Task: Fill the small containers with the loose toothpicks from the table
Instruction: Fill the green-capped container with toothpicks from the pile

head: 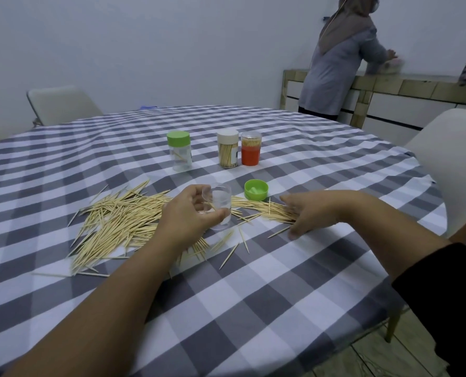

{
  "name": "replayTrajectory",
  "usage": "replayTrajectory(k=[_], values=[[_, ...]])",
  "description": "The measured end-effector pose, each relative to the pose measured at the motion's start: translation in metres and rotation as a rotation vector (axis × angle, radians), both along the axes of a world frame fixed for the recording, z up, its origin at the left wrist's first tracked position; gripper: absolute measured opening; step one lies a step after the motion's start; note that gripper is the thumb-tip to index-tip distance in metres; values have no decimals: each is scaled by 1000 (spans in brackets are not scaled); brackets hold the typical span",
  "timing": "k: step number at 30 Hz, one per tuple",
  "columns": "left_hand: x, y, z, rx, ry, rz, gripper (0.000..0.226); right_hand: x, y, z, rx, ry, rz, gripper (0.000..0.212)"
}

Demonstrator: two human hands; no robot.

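Clear container (pixel 221 205) gripped by left hand (pixel 188 213); right hand (pixel 310 213) spread on toothpicks (pixel 117 221).

I have one wide-angle camera on my head, and it looks forward and down across the table (pixel 253 281) from its near edge. Both my forearms reach in from the bottom of the view, and my left hand (pixel 188 213) and right hand (pixel 310 210) sit close, near the middle. Farther off the view takes in the wall (pixel 172 44) and a counter (pixel 416 88) at upper right. The table's edges bend with the lens.
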State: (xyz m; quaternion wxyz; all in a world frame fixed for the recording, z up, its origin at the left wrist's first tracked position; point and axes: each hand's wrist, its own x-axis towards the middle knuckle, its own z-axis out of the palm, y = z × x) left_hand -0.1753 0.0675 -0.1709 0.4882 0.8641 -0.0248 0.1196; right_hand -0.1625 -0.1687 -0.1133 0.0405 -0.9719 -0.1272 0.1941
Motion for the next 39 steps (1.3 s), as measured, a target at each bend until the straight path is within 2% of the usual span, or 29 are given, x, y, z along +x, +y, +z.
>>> replayTrajectory(k=[5, 10, 16, 18, 25, 39], values=[[-1, 1, 0, 9, 1, -4, 66, 0, 18, -23, 6, -170, 40, 42], [-1, 0, 2, 2, 2, -10, 64, 4, 31, -39, -61, -301, 17, 60], [-3, 0, 2, 0, 0, -8, 63, 4, 44, -46, -179, -520, 83, 33], [-4, 0, 3, 1, 2, -9, 62, 4, 48, -46, -241, -575, 90, 30], [-1, 0, 1, 10, 10, -14, 61, 7, 55, -43, -391, -586, 55, 29], [0, 0, 0, 7, 16, -25, 64, 10, 65, -42, -406, -573, 67, 26]])
